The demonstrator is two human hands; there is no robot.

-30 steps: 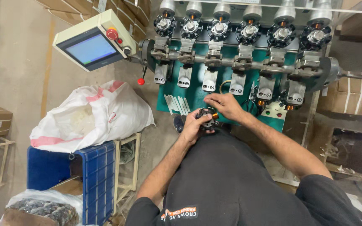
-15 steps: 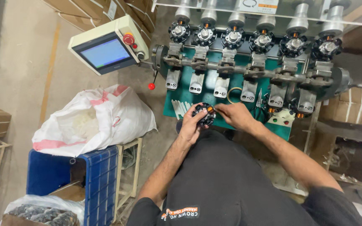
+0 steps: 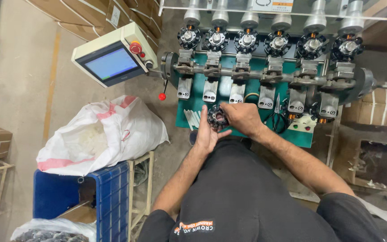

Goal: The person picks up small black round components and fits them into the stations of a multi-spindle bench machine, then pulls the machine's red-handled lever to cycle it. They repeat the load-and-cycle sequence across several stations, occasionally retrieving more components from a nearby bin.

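A small round black stator-like part (image 3: 216, 118) with a pale centre rests against the palm and fingers of my left hand (image 3: 208, 133), which holds it up in front of my chest. My right hand (image 3: 242, 118) covers the part's right side, fingers curled onto it. Both hands hover just in front of a green winding machine (image 3: 204, 105). Along the machine's top runs a row of several black round parts (image 3: 247, 38) on spindles, with grey clamps (image 3: 236, 93) hanging below them.
A tilted touch-screen control box (image 3: 113, 56) with a red button sits left of the machine, a red-knobbed lever (image 3: 162, 96) under it. A white sack (image 3: 104, 134) lies on a blue crate (image 3: 83, 197). Cardboard boxes (image 3: 108, 13) are stacked behind; scissors (image 3: 275, 112) lie on the green panel.
The camera view has shifted, so the machine and hands sit lower-left to centre now. Both hands stay together on the black part, turning it slightly.
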